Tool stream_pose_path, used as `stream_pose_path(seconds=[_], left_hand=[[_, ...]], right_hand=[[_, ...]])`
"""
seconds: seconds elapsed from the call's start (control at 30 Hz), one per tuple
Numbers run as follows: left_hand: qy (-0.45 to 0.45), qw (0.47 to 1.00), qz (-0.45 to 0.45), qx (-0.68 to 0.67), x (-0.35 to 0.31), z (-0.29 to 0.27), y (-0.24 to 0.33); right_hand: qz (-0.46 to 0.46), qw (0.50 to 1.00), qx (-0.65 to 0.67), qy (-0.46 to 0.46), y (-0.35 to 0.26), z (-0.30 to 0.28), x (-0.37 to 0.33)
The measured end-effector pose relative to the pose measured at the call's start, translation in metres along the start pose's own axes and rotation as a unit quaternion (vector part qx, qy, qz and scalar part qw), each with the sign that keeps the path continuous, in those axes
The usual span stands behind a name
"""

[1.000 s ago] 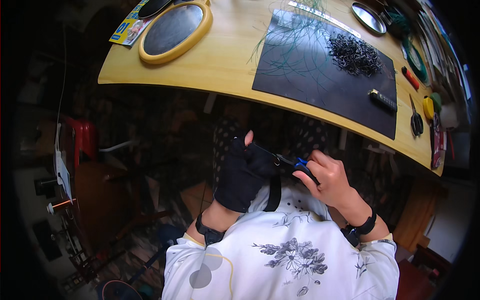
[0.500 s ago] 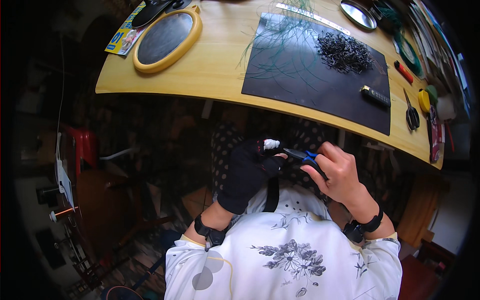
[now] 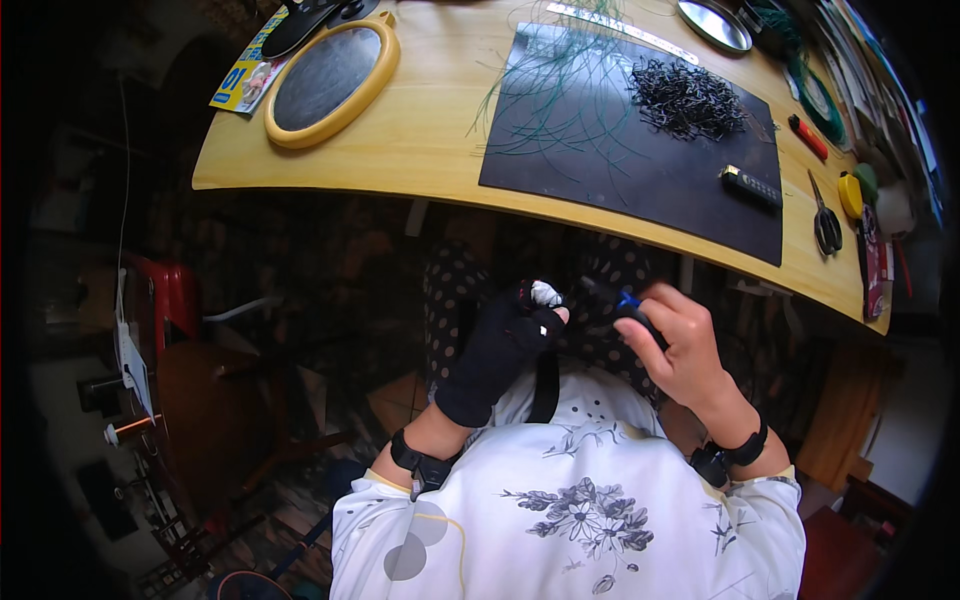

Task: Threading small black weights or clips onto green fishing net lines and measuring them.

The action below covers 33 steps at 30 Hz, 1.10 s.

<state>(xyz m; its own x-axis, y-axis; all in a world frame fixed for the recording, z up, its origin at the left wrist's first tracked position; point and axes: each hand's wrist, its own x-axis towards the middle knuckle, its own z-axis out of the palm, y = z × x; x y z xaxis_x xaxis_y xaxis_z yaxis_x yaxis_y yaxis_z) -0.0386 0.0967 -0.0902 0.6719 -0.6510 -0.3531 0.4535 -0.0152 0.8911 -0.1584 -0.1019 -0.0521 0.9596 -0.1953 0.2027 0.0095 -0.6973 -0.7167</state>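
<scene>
Over my lap, my left hand [image 3: 505, 340] wears a black fingerless glove, with white tape [image 3: 545, 294] wrapped round a finger. Its thumb presses against the finger; whatever sits in that pinch is too small to make out. My right hand [image 3: 680, 340] grips small pliers [image 3: 628, 301] with blue and black handles. Their jaws point toward the left fingertips, a short gap away, and are blurred, so I cannot tell how far they are parted. On the table's black mat [image 3: 640, 190] lie thin green wires [image 3: 575, 90] and a heap of short black pieces [image 3: 690, 100].
On the wooden table [image 3: 430, 150] are a yellow-framed oval mirror [image 3: 330, 80], scissors [image 3: 826, 222], a black lighter-like object [image 3: 750, 185], a red-orange tool [image 3: 808, 137], a ruler [image 3: 625, 33] and a round metal tin [image 3: 715, 25]. The table's near edge runs just beyond my hands.
The pliers have pulled back to the right, away from my left fingertips, and their jaws have turned. My left hand has tilted slightly, its thumb still against the taped finger.
</scene>
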Motion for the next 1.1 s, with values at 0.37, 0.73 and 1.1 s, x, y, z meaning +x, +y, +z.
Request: stream_pose_path(seconds=[0.37, 0.73, 1.1], left_hand=[[-0.033, 0.994, 0.076, 0.067, -0.002, -0.002, 0.004], [-0.029, 0.983, 0.112, 0.141, -0.006, 0.003, 0.012], [0.004, 0.971, 0.148, 0.187, -0.013, 0.008, 0.016]], right_hand=[[-0.054, 0.997, -0.048, -0.029, -0.010, 0.000, 0.003], [-0.034, 0.999, -0.029, 0.000, -0.010, 0.002, 0.004], [-0.033, 0.999, -0.017, 0.018, -0.004, 0.012, 0.002]])
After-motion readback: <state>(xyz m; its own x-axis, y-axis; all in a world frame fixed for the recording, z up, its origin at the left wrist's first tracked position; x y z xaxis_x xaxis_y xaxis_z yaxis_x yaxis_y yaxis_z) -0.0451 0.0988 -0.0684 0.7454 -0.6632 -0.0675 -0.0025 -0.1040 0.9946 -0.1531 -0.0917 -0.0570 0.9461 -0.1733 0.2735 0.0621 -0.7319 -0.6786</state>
